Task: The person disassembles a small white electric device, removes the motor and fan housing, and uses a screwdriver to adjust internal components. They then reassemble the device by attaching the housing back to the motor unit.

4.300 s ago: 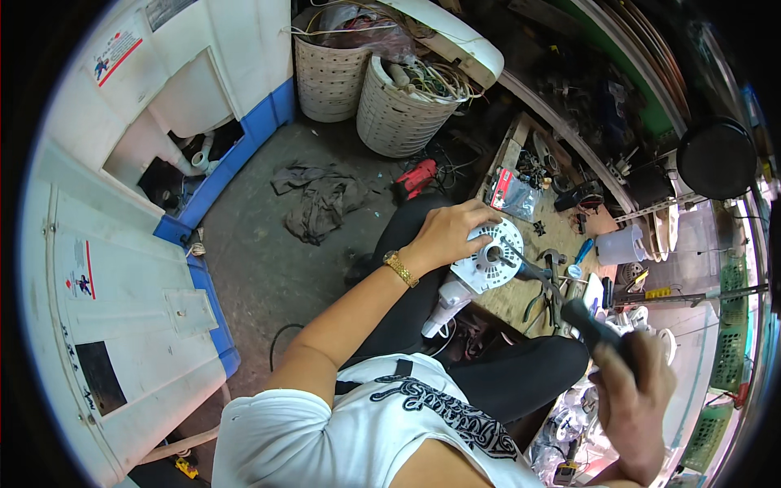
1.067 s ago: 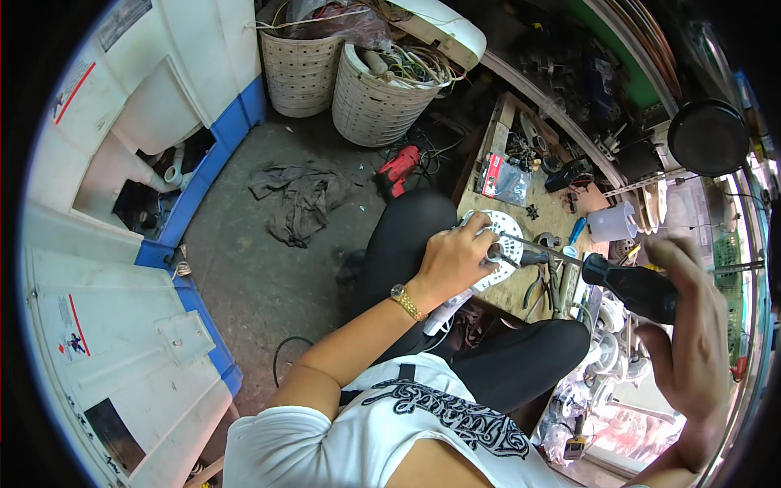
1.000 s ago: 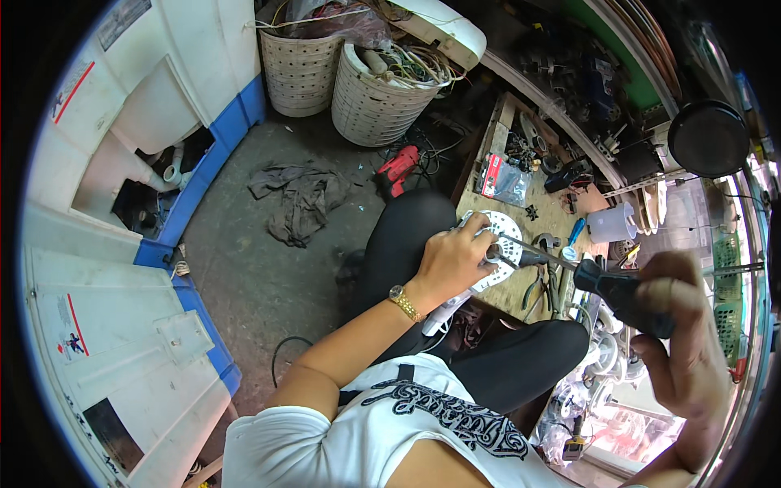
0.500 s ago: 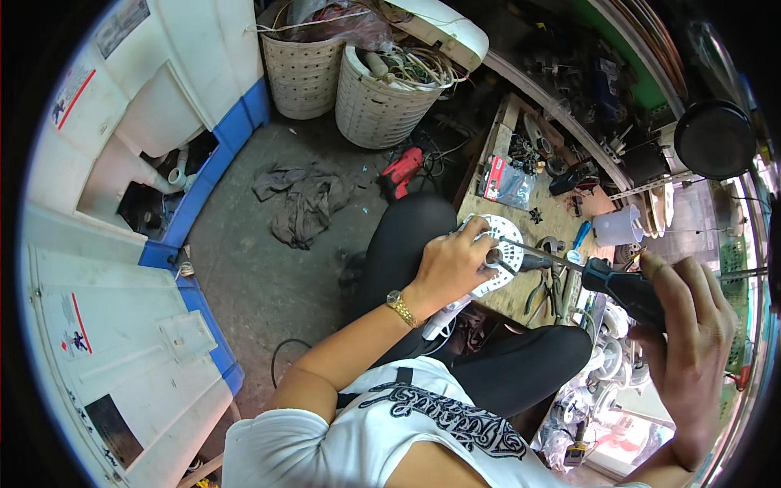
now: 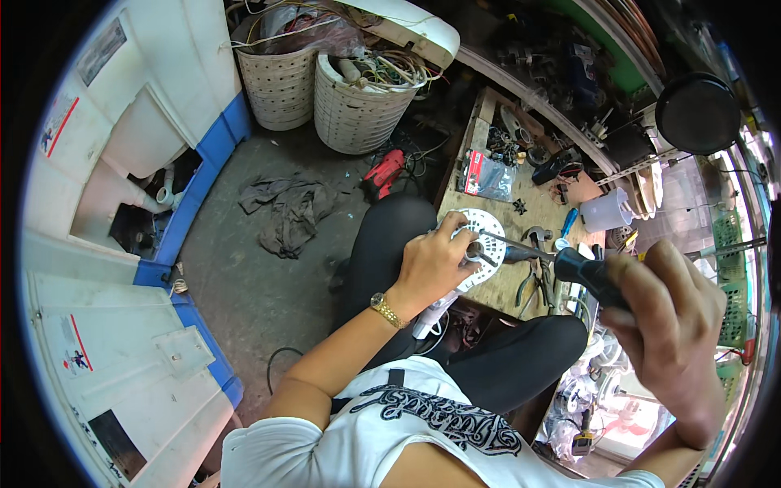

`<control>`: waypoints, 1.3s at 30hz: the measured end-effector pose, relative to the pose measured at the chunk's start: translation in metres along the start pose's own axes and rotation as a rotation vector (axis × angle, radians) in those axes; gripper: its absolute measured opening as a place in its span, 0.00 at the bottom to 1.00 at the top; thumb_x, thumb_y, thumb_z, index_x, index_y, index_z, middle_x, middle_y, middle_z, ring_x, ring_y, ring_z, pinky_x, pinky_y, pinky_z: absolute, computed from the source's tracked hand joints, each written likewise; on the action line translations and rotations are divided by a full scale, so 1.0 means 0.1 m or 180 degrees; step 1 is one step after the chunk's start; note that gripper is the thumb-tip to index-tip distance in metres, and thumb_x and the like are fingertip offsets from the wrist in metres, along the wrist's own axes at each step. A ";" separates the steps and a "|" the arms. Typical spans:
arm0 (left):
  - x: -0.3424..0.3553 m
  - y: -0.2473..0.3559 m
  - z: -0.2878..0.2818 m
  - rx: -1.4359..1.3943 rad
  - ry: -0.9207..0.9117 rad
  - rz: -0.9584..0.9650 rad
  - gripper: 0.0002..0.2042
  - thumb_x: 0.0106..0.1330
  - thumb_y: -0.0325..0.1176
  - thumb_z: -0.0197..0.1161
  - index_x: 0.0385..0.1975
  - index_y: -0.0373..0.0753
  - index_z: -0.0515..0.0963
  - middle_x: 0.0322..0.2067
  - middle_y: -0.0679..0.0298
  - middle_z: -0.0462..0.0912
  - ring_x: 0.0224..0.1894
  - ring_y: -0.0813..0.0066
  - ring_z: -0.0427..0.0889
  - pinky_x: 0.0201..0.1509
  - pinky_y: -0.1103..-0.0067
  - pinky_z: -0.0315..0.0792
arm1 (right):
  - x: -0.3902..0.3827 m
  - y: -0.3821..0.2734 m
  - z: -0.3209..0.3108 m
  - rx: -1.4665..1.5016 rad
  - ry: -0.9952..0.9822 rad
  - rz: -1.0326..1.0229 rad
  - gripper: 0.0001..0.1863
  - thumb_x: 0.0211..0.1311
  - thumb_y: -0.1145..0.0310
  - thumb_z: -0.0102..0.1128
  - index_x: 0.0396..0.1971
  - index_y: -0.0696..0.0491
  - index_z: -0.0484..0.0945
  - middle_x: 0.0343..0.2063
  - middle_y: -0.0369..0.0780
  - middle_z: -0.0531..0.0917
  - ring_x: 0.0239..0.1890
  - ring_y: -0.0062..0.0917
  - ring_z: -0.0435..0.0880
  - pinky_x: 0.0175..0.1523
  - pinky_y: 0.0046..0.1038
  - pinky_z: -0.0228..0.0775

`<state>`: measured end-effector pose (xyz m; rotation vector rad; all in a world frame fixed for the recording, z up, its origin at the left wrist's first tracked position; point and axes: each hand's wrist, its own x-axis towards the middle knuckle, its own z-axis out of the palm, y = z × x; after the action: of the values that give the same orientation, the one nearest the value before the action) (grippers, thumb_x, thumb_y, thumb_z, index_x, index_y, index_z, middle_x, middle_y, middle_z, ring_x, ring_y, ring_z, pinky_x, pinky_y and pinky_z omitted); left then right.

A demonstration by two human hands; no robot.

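Observation:
In front of my knees I steady a white round slotted plastic housing (image 5: 490,228), like a fan motor cover, with a white stem below it. My left hand (image 5: 437,264) is closed on its near left side, fingertips around the central hub. A long screwdriver (image 5: 587,275) with a black and blue handle reaches in from the right, its shaft tip at the housing's face. My right hand (image 5: 663,313) grips the end of that handle. Whether the tip sits in a screw is too small to see.
The wooden bench (image 5: 455,191) beyond holds a hammer (image 5: 535,237), pliers (image 5: 533,286), a clear plastic packet (image 5: 492,179) and a white bucket (image 5: 607,211). Wire-filled baskets (image 5: 366,114), a red power tool (image 5: 384,172) and a dark cloth (image 5: 289,213) lie on the floor side.
The view has shifted slightly, so most things sit further left. My right hand has rotated around the screwdriver handle, its fingers now more curled. The left hand keeps its hold on the housing.

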<state>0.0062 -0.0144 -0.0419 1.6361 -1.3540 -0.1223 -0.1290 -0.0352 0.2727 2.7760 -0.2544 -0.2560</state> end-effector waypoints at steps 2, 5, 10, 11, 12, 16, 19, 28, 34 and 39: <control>-0.03 -0.01 -0.03 -0.0009 -0.0009 -0.0018 0.19 0.48 0.36 0.75 0.41 0.41 0.80 0.48 0.62 0.77 0.34 0.63 0.85 0.37 0.70 0.78 | 0.04 0.00 0.05 -0.0075 0.0254 0.0216 0.23 0.62 0.56 0.60 0.49 0.57 0.72 0.36 0.48 0.77 0.32 0.39 0.80 0.32 0.37 0.69; -0.03 0.00 -0.03 -0.0107 -0.0067 -0.0053 0.19 0.48 0.36 0.75 0.41 0.40 0.80 0.48 0.62 0.77 0.34 0.63 0.85 0.37 0.70 0.78 | 0.04 0.15 0.15 0.0668 0.0619 -0.0616 0.26 0.60 0.55 0.61 0.51 0.57 0.72 0.33 0.46 0.75 0.32 0.38 0.79 0.32 0.36 0.69; -0.01 0.01 -0.02 -0.0108 -0.0077 -0.0013 0.19 0.48 0.36 0.75 0.41 0.41 0.81 0.48 0.63 0.77 0.34 0.63 0.85 0.37 0.70 0.79 | 0.00 0.02 0.04 -0.0021 0.0267 0.0013 0.20 0.52 0.66 0.67 0.47 0.48 0.76 0.35 0.43 0.74 0.31 0.37 0.77 0.32 0.36 0.69; -0.02 0.00 -0.01 -0.0077 -0.0065 -0.0019 0.19 0.48 0.36 0.76 0.41 0.42 0.81 0.49 0.64 0.77 0.33 0.64 0.85 0.37 0.71 0.79 | 0.02 0.02 0.04 0.0021 0.0324 0.0025 0.20 0.50 0.67 0.68 0.45 0.48 0.76 0.34 0.43 0.74 0.31 0.36 0.77 0.31 0.35 0.68; -0.03 -0.01 0.00 -0.0049 -0.0054 -0.0023 0.20 0.47 0.36 0.76 0.42 0.43 0.82 0.49 0.65 0.76 0.32 0.64 0.85 0.36 0.72 0.79 | 0.05 0.02 0.05 0.0063 0.0387 0.0032 0.20 0.48 0.67 0.68 0.44 0.48 0.76 0.32 0.42 0.74 0.30 0.35 0.76 0.30 0.35 0.67; -0.03 -0.01 0.02 -0.0083 0.0016 -0.0024 0.20 0.48 0.36 0.76 0.42 0.43 0.81 0.49 0.65 0.76 0.32 0.65 0.85 0.36 0.71 0.79 | 0.07 0.08 0.09 0.0252 0.0563 -0.0655 0.21 0.48 0.62 0.67 0.43 0.54 0.76 0.31 0.42 0.73 0.30 0.35 0.76 0.29 0.35 0.65; -0.03 0.00 0.00 -0.0124 -0.0069 -0.0036 0.19 0.48 0.35 0.75 0.42 0.43 0.81 0.49 0.65 0.76 0.33 0.65 0.85 0.36 0.71 0.79 | 0.05 0.04 0.08 0.0003 0.0514 -0.0134 0.22 0.44 0.65 0.69 0.42 0.52 0.76 0.33 0.43 0.73 0.29 0.36 0.75 0.29 0.35 0.66; 0.02 -0.01 -0.04 -0.0077 -0.0223 0.0055 0.18 0.49 0.34 0.75 0.41 0.43 0.81 0.47 0.66 0.77 0.33 0.66 0.85 0.34 0.72 0.79 | 0.03 0.05 -0.04 0.0077 0.0111 0.0125 0.23 0.41 0.66 0.70 0.41 0.56 0.75 0.38 0.46 0.74 0.38 0.41 0.78 0.37 0.40 0.68; -0.01 -0.05 -0.09 -0.0090 -0.0224 -0.0047 0.18 0.48 0.35 0.75 0.40 0.43 0.81 0.47 0.67 0.77 0.33 0.66 0.85 0.34 0.72 0.79 | 0.12 0.09 0.06 0.0091 0.0381 -0.0355 0.22 0.39 0.68 0.71 0.37 0.56 0.75 0.30 0.42 0.73 0.28 0.38 0.77 0.27 0.37 0.65; 0.03 -0.01 -0.05 -0.0065 -0.0230 0.0016 0.18 0.48 0.35 0.75 0.40 0.43 0.82 0.46 0.67 0.77 0.32 0.66 0.85 0.34 0.72 0.79 | 0.12 0.09 0.07 0.0321 0.0808 -0.0158 0.18 0.45 0.68 0.70 0.35 0.57 0.76 0.31 0.44 0.72 0.27 0.38 0.77 0.27 0.36 0.65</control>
<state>0.0108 -0.0142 -0.0381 1.6248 -1.4069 -0.1931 -0.1205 -0.0478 0.2679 2.8785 -0.1382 0.1009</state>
